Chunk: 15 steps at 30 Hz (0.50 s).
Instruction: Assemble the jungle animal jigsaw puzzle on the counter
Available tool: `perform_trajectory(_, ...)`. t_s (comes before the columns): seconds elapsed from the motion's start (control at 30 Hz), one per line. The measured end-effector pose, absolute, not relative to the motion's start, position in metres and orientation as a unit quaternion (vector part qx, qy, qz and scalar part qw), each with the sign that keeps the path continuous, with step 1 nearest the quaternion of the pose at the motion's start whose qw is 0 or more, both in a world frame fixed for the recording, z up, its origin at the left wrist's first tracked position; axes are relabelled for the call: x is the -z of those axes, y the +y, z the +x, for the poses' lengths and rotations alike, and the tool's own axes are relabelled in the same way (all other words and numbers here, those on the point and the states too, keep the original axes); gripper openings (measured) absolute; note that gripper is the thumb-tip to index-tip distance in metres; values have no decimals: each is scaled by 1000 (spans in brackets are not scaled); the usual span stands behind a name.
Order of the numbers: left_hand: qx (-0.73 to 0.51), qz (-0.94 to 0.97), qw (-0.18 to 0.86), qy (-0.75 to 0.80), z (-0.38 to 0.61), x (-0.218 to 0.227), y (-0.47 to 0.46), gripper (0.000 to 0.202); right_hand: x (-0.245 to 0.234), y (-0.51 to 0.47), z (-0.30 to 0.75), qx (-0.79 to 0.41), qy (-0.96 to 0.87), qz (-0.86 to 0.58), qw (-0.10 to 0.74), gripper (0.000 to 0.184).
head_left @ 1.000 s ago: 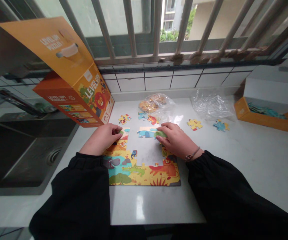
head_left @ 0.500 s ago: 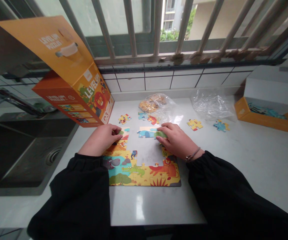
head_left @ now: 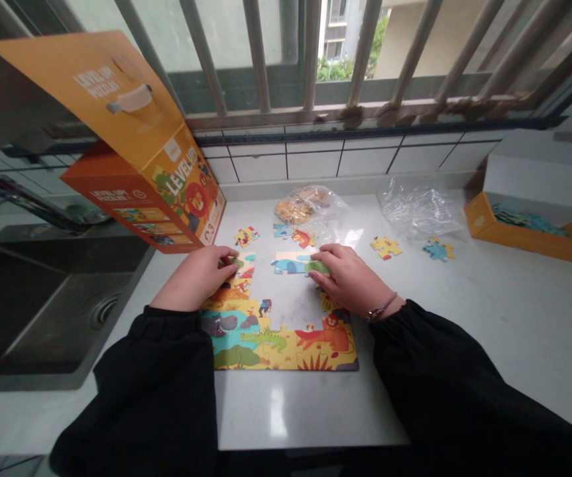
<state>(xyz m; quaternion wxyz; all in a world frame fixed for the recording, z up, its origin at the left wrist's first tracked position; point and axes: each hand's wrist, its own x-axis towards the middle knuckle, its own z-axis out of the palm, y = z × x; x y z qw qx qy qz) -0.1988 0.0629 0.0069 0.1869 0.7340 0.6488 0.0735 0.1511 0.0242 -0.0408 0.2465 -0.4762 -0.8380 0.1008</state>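
Two pieces are in my grip above the tabletop [head_left: 286, 411]: my left hand [head_left: 196, 278] pinches a green piece [head_left: 236, 262] at the jigsaw puzzle [head_left: 276, 344], which lies between my hands, and my right hand [head_left: 348, 275] grips another green piece [head_left: 318, 267].

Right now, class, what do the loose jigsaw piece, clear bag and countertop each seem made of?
The loose jigsaw piece looks like flat printed card. The clear bag looks like plastic film, crinkled and see-through. The countertop looks like polished stone, perhaps, reflecting window light.
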Motion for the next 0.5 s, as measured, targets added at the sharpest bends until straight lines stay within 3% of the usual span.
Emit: perform_trajectory(0.5,-65,758,190,620,-201,-4,65,38,38,23,151,-106,-839,-475,245,32)
